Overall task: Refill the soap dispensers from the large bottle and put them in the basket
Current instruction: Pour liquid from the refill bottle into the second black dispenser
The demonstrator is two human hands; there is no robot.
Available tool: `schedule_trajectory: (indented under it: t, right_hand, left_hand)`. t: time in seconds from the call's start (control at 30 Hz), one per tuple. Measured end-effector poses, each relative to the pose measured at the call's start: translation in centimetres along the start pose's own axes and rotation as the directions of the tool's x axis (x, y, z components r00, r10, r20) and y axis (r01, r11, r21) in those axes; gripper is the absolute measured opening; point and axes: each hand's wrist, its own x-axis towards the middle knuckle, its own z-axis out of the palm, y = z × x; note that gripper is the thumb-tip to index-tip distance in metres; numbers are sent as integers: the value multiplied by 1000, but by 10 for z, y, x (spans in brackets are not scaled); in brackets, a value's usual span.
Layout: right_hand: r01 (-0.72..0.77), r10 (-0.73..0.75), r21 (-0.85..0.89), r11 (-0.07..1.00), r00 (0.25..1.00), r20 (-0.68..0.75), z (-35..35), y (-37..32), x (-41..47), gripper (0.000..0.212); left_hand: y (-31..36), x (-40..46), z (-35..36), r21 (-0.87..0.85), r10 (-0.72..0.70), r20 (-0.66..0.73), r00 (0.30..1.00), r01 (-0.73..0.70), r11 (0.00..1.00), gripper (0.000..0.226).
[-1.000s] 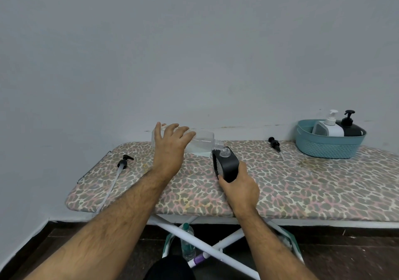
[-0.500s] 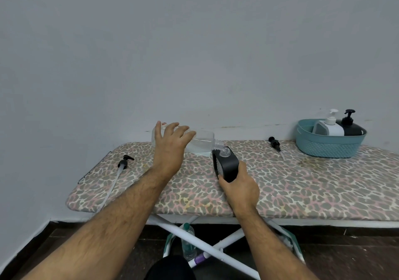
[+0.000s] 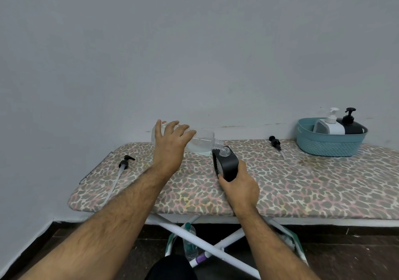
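Well to the left of the left hand, a black pump head (image 3: 127,161) with its long pale dip tube lies loose on the leopard-print ironing board cover (image 3: 302,184), a soft padded fabric. The left hand (image 3: 170,146) is clamped from above around the body of the large clear plastic bottle (image 3: 200,142), which lies tipped almost level with its threaded neck pointing right; a little clear liquid pools in the lower side. That neck sits right at the open mouth of the black dispenser (image 3: 225,166), a smooth, rounded flat-sided flask standing on the board, and the right hand (image 3: 239,184) wraps its lower part to steady it.

So the pouring step appears to be in hand. Next, I judge, the bottle must be righted once the level is high enough, then a pump screwed on. A second black pump (image 3: 275,142) lies beyond the right hand, to its right. Farthest right stands the teal woven-look plastic basket (image 3: 328,148), already holding a white dispenser (image 3: 330,125) and a black pump bottle (image 3: 350,124), both upright with pumps fitted.
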Motion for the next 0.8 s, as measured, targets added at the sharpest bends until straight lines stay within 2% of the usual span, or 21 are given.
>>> schedule_trajectory:
  t: [0.8]
  right_hand:
    - [1,-1,12,1000,1000,3,0,0,0,55]
  left_hand:
    - [2,5,-5,43,38,-6,999,-37,998,74]
